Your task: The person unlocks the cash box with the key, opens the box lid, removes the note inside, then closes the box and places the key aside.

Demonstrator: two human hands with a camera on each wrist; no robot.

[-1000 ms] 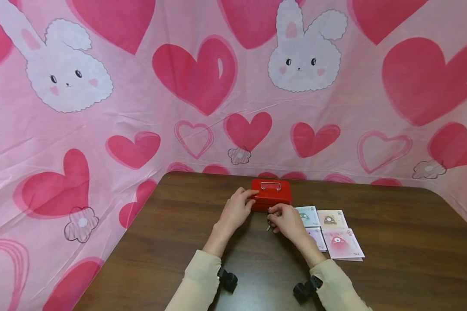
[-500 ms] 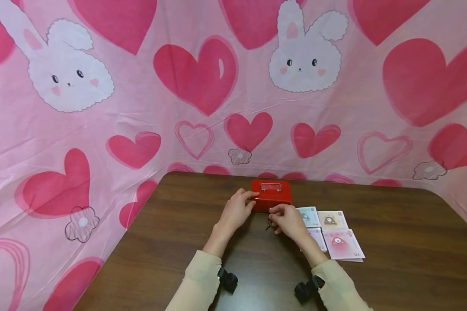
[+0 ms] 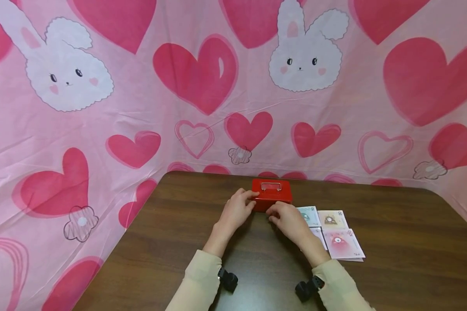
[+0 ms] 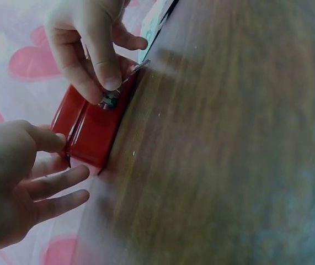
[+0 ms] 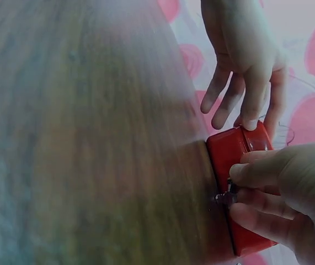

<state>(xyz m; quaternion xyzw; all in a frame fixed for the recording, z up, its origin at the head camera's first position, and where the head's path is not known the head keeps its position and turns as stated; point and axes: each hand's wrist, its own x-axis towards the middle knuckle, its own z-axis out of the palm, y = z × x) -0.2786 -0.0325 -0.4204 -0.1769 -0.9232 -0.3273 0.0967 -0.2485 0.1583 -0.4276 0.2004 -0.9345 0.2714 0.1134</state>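
A small red cash box (image 3: 271,197) with a silver handle (image 3: 270,186) on its lid stands near the back of the table, lid down. My left hand (image 3: 236,211) touches its left end; in the left wrist view, the lower fingers (image 4: 63,204) spread away from the box. At the front face, my right hand (image 3: 289,221) pinches a small key (image 5: 231,186) between thumb and fingers. In the left wrist view a cluster of small metal keys (image 4: 110,100) hangs at those fingertips, against the red front. The lock itself is hidden by the fingers.
To the right of the box lie several colourful paper notes with cartoon monsters, among them a pink note (image 3: 343,244) and a beige note (image 3: 332,219). My right forearm partly covers the left ones. A pink heart-and-bunny cloth (image 3: 249,99) hangs behind the brown table (image 3: 393,224).
My right hand has shifted slightly up and left against the box front, turning a little; the dangling keys no longer show below it in the head view. The left hand stays in place.
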